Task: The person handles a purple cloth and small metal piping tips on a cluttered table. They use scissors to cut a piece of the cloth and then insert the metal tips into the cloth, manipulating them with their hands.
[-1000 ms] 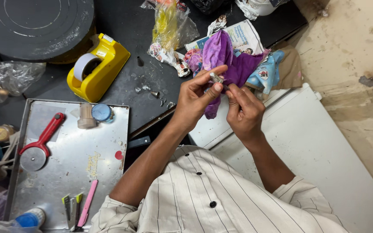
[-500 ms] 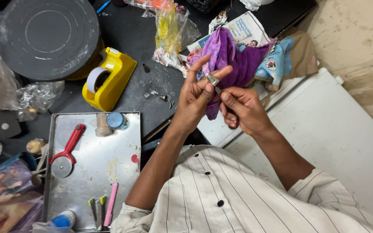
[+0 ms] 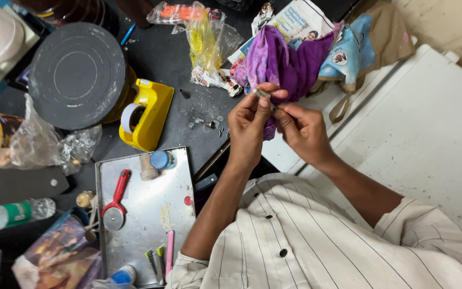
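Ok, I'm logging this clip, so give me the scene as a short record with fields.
left hand: left hand pinches a small metal piece at its fingertips
right hand: right hand touches the same piece from the other side
behind hands: purple cloth
bench: yellow tape dispenser, round grey disc
tray: metal tray with red rotary cutter

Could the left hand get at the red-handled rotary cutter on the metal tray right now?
Probably yes, once freed: the red-handled rotary cutter lies uncovered on the metal tray, on the left hand's side, but that hand now pinches a small metal piece with the right hand.
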